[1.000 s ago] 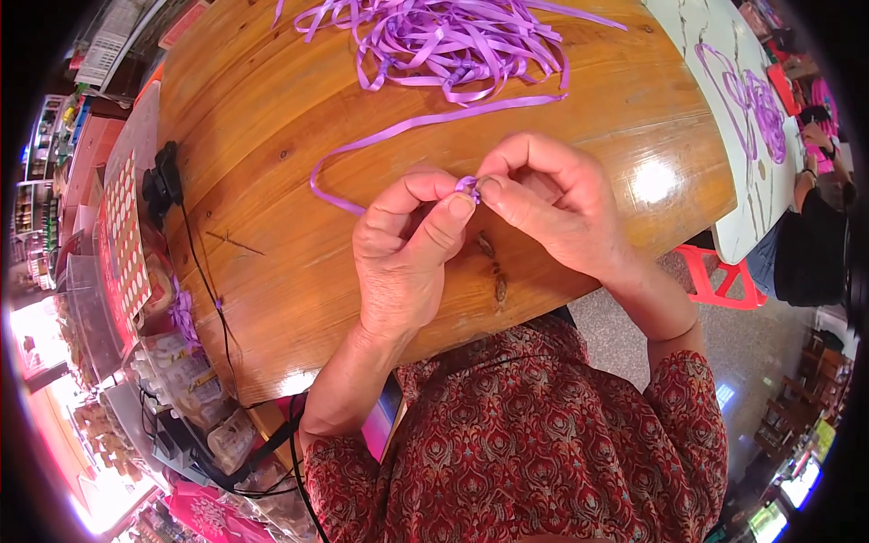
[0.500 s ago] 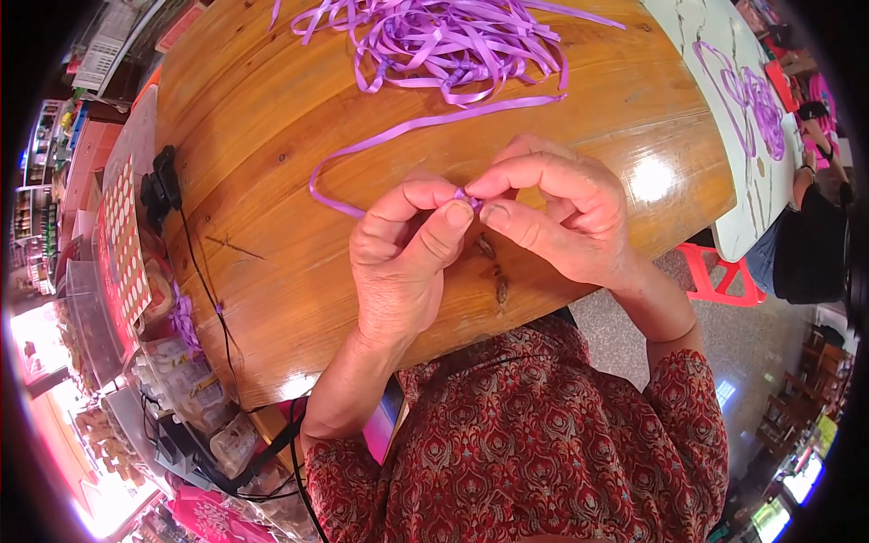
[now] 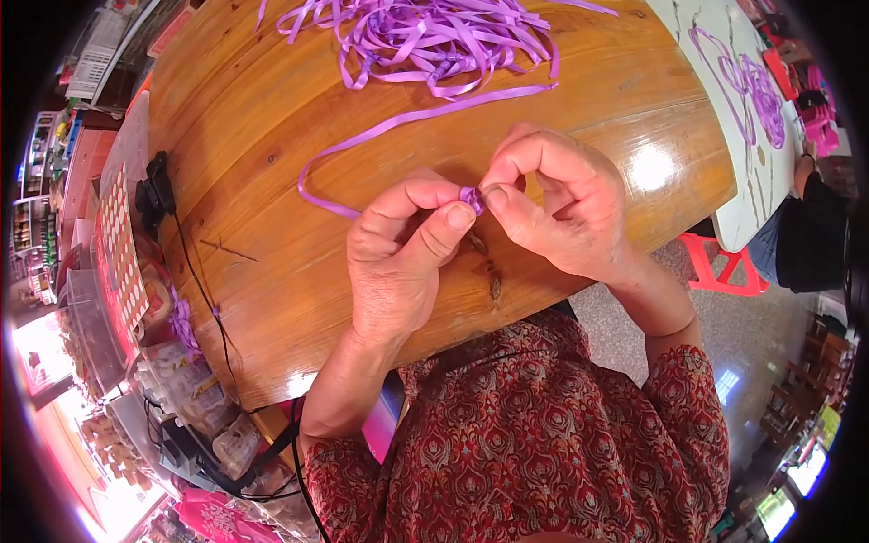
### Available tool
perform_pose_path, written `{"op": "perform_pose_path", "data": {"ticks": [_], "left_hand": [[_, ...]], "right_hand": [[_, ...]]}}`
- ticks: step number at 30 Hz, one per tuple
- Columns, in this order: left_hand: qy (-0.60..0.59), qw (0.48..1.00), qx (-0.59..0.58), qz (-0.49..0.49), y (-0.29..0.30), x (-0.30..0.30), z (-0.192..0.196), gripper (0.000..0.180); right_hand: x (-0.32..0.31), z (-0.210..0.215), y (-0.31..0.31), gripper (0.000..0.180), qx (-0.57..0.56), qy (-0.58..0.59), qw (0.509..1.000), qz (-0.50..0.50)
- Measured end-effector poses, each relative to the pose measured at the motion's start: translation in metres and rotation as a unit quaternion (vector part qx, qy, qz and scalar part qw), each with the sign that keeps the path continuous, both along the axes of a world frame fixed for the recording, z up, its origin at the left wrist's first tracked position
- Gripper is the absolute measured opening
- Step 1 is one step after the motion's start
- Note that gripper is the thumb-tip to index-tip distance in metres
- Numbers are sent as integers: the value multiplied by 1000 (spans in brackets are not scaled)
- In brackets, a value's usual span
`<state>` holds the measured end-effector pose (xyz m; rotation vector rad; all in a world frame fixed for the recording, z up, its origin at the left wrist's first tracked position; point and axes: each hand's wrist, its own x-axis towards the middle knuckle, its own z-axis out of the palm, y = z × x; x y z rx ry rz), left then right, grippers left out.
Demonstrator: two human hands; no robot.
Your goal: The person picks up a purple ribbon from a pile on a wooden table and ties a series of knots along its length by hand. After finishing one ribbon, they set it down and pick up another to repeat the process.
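Note:
Over the wooden table, my left hand [image 3: 403,244] pinches a small purple ribbon knot [image 3: 471,200] between thumb and forefinger. My right hand [image 3: 566,204] meets it from the other side, thumb and forefinger closed at the knot's right edge. From behind my left hand a length of purple ribbon [image 3: 389,124] curves out across the wood, its far end lying near the pile. A tangled pile of purple ribbons [image 3: 444,41], several of them knotted, lies at the far side of the table. My fingers partly cover the knot.
The wooden table [image 3: 272,281] fills the middle. On its left lie a black clip-like device [image 3: 157,190] with a cable and a sheet of round stickers [image 3: 122,244]. To the right, a white table [image 3: 738,172] bears more purple ribbon [image 3: 762,100]; a red stool [image 3: 724,265] and another person [image 3: 810,240] are beside it.
My right fingertips have drawn slightly to the right, away from my left thumb, and more of the purple knot shows between them. The view has shifted a little.

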<state>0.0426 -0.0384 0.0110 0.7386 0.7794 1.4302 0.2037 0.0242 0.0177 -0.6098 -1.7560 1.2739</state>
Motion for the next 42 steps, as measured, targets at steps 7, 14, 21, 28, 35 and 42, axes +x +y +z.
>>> {"op": "perform_pose_path", "data": {"ticks": [7,14,21,28,35,42], "left_hand": [[-35,999,-36,0,-1,-2,1,9],[-19,1000,12,5,-1,-3,-2,8],[80,995,53,0,1,-5,-4,10],[44,999,13,-15,3,-2,-2,12],[2,1000,9,-5,1,-1,0,10],[-5,999,-33,-16,0,-4,1,9]], "right_hand": [[-2,3,2,11,77,-18,997,-5],[0,5,3,14,58,-19,998,13],[4,8,6,12,49,-19,998,40],[5,3,3,10,33,1,999,6],[4,5,1,12,33,1,999,2],[3,4,4,16,84,-15,996,0]]}}
